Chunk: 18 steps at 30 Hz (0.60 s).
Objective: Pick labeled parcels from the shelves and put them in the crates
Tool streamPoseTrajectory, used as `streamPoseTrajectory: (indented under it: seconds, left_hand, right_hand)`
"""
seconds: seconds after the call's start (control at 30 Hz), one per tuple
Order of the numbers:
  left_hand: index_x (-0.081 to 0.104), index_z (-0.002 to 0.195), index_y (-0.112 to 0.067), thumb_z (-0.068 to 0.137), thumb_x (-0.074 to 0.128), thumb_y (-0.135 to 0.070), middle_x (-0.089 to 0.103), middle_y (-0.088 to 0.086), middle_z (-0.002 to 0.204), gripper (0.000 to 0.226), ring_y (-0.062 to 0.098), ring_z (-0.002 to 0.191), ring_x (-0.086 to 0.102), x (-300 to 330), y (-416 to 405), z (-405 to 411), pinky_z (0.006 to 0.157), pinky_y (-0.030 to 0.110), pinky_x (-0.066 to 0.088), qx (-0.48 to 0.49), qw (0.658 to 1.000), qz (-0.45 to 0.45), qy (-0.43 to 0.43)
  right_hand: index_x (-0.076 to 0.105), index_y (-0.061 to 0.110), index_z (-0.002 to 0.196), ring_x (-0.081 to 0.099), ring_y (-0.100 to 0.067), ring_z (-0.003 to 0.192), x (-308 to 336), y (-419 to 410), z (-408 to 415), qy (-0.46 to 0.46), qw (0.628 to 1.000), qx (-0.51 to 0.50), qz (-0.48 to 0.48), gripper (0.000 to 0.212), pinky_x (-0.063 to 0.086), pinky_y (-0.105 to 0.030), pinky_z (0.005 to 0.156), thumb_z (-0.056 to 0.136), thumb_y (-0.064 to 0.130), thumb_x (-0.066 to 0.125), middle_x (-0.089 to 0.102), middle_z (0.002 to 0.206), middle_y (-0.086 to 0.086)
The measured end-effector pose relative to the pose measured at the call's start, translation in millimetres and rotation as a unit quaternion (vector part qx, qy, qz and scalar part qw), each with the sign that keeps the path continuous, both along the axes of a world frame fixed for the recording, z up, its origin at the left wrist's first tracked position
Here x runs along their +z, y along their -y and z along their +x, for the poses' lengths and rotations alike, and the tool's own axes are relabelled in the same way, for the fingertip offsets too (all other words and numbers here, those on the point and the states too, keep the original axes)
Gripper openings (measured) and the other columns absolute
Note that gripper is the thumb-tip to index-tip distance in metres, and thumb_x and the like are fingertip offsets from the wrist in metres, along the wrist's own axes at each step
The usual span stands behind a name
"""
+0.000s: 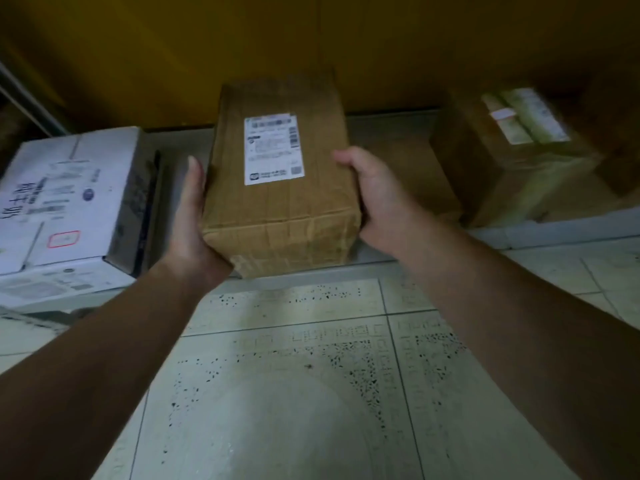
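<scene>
A brown cardboard parcel (280,188), creased and taped along its near edge, carries a white shipping label (273,148) on its top face. It sits at the front edge of a low grey shelf (391,123), between both hands. The left hand (194,216) presses flat against its left side; the right hand (374,195) curls round its right side, thumb on top. A white printed box (69,202) lies just left, another brown parcel (512,150) to the right.
</scene>
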<state>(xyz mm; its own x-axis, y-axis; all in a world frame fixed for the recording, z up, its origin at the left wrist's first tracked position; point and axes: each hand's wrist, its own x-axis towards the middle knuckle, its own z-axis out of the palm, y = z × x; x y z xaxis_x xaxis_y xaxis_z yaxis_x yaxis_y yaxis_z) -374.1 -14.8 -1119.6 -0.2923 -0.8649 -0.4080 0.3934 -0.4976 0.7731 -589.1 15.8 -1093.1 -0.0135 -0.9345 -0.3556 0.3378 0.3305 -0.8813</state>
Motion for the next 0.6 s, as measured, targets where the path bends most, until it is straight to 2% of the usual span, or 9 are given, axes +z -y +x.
streamPoseTrajectory:
  seconds: [0.1,0.17,0.23,0.3,0.37,0.43,0.5,0.57,0.6]
  left_hand:
    - [0.066,0.138,-0.019,0.105,0.055,-0.047,0.076,0.013,0.131,0.045,0.031,0.110,0.078,-2.4,3.6,8.9,0.094,0.050,0.056,-0.007,0.997,-0.007,0.080]
    - [0.065,0.136,-0.015,0.102,0.061,-0.034,0.080,0.010,0.121,0.039,0.026,0.100,0.081,2.1,9.9,16.4,0.089,0.046,0.056,-0.031,0.986,0.001,0.167]
    - [0.066,0.136,-0.015,0.096,0.066,-0.029,0.081,0.008,0.119,0.042,0.025,0.100,0.081,11.4,20.9,20.6,0.093,0.047,0.055,-0.066,0.970,-0.003,0.234]
    - [0.066,0.138,-0.021,0.087,0.077,-0.030,0.079,0.004,0.121,0.053,0.028,0.112,0.076,24.5,31.1,20.4,0.102,0.052,0.055,-0.033,0.943,-0.036,0.330]
    - [0.067,0.135,-0.035,0.076,0.087,-0.045,0.076,-0.005,0.123,0.063,0.026,0.116,0.072,37.5,33.3,12.9,0.100,0.054,0.057,0.043,0.889,-0.123,0.440]
    - [0.064,0.127,-0.038,0.079,0.080,-0.057,0.072,-0.005,0.125,0.055,0.025,0.114,0.070,56.0,19.9,-14.6,0.094,0.055,0.059,0.100,0.786,-0.251,0.556]
    - [0.063,0.127,-0.029,0.095,0.069,-0.039,0.066,0.002,0.128,0.035,0.026,0.116,0.063,73.5,-2.6,-58.8,0.095,0.046,0.054,0.070,0.721,-0.385,0.572]
    - [0.065,0.132,-0.024,0.102,0.063,-0.027,0.066,0.002,0.127,0.031,0.021,0.111,0.061,83.3,-25.4,-116.4,0.090,0.032,0.046,-0.022,0.724,-0.438,0.532]
    - [0.064,0.138,-0.024,0.103,0.061,-0.028,0.065,0.002,0.129,0.035,0.020,0.110,0.062,80.7,-32.6,-144.3,0.088,0.028,0.042,-0.072,0.737,-0.425,0.520]
  right_hand:
    - [0.061,0.012,0.135,0.071,-0.037,0.119,-18.6,7.1,5.5,-0.012,1.000,0.005,0.015,0.031,0.051,-0.060,0.108,0.109,0.026,0.050,0.074,0.127,-0.018]
    - [0.057,0.016,0.143,0.071,-0.032,0.119,-25.0,9.5,6.3,-0.028,0.999,0.017,0.024,0.034,0.056,-0.052,0.100,0.112,0.024,0.048,0.072,0.132,-0.014]
    - [0.058,0.019,0.145,0.070,-0.026,0.120,-29.8,12.8,3.3,-0.059,0.997,0.032,0.032,0.044,0.057,-0.047,0.098,0.109,0.044,0.050,0.072,0.134,-0.009]
    - [0.063,0.025,0.140,0.067,-0.025,0.125,-30.0,15.0,-6.2,-0.159,0.987,0.034,0.022,0.066,0.052,-0.051,0.106,0.099,0.074,0.045,0.072,0.133,-0.003]
    - [0.063,0.027,0.140,0.064,-0.024,0.127,-32.7,19.1,-27.9,-0.310,0.951,-0.004,0.007,0.060,0.049,-0.046,0.106,0.102,0.069,0.043,0.069,0.135,-0.002]
    - [0.059,0.022,0.144,0.057,-0.027,0.132,-39.6,19.7,-61.1,-0.484,0.874,-0.046,0.016,0.045,0.046,-0.038,0.107,0.107,0.047,0.050,0.062,0.142,-0.006]
    - [0.054,0.015,0.148,0.044,-0.033,0.144,-45.5,9.1,-91.5,-0.605,0.793,-0.046,0.054,0.046,0.041,-0.039,0.114,0.107,0.036,0.051,0.049,0.153,-0.013]
    - [0.054,0.010,0.144,0.037,-0.038,0.147,-56.0,1.5,-110.2,-0.630,0.770,-0.018,0.097,0.048,0.037,-0.047,0.119,0.105,0.035,0.049,0.043,0.156,-0.018]
    - [0.056,0.009,0.141,0.037,-0.039,0.147,-62.2,0.2,-112.5,-0.635,0.763,-0.005,0.118,0.049,0.036,-0.050,0.120,0.103,0.038,0.046,0.043,0.156,-0.019]
